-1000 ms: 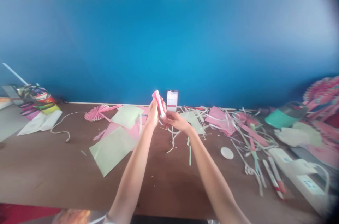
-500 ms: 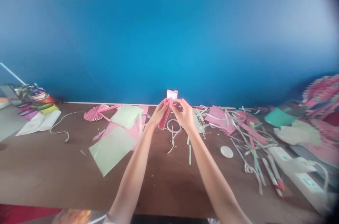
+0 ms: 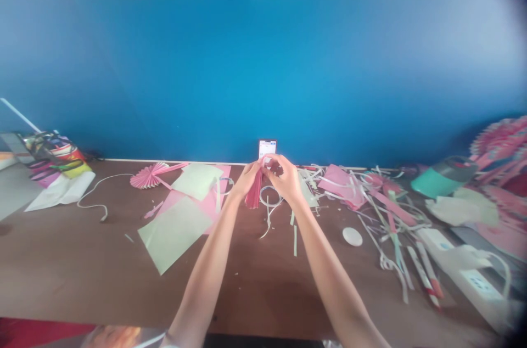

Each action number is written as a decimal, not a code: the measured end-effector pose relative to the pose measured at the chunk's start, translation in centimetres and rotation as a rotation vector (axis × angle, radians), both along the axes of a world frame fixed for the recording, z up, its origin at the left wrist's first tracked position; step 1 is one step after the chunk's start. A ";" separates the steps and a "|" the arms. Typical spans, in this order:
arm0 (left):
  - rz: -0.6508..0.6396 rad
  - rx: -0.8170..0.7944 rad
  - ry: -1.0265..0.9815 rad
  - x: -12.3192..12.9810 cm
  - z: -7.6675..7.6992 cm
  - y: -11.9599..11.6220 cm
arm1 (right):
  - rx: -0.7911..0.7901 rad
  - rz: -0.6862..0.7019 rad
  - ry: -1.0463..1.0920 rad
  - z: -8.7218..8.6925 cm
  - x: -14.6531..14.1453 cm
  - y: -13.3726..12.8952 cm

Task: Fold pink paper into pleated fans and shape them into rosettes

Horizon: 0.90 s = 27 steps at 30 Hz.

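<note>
Both my hands are raised over the back of the brown table, gripping a pleated strip of pink paper (image 3: 254, 193). My left hand (image 3: 246, 179) is closed along its left side, and the folds hang below toward me. With thumb and fingers, my right hand (image 3: 284, 175) pinches the paper's upper end; the fingertips partly hide it. Just behind the hands a phone (image 3: 267, 147) with a lit screen stands upright against the blue board. A pale ring-shaped coil (image 3: 270, 195) lies on the table under my right hand.
Left are pale green sheets (image 3: 176, 234), a pink paper fan (image 3: 149, 175) and a white cable (image 3: 93, 185). On the right lie a pink paper piece (image 3: 343, 186), white strips, a white disc (image 3: 352, 236), markers (image 3: 424, 276) and a power strip (image 3: 465, 276). A blue board (image 3: 263, 73) closes off the back.
The pleated paper's top has tipped down and drawn together between my fingers, while its lower end fans out slightly. My hands stay in nearly the same place.
</note>
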<state>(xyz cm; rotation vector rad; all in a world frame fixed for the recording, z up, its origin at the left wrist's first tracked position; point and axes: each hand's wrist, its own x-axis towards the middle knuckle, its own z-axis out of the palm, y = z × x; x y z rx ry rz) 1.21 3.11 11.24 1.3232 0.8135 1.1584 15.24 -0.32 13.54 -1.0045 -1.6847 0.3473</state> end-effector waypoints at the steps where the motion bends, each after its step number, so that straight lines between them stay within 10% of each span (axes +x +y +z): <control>1: -0.015 -0.005 -0.016 0.1 0.0 -0.1 | -0.009 0.009 0.002 0.0 0.0 0.0; 27: 0.053 0.001 -0.092 0.8 0.7 -0.7 | 0.005 0.044 -0.100 0.3 -0.2 -0.3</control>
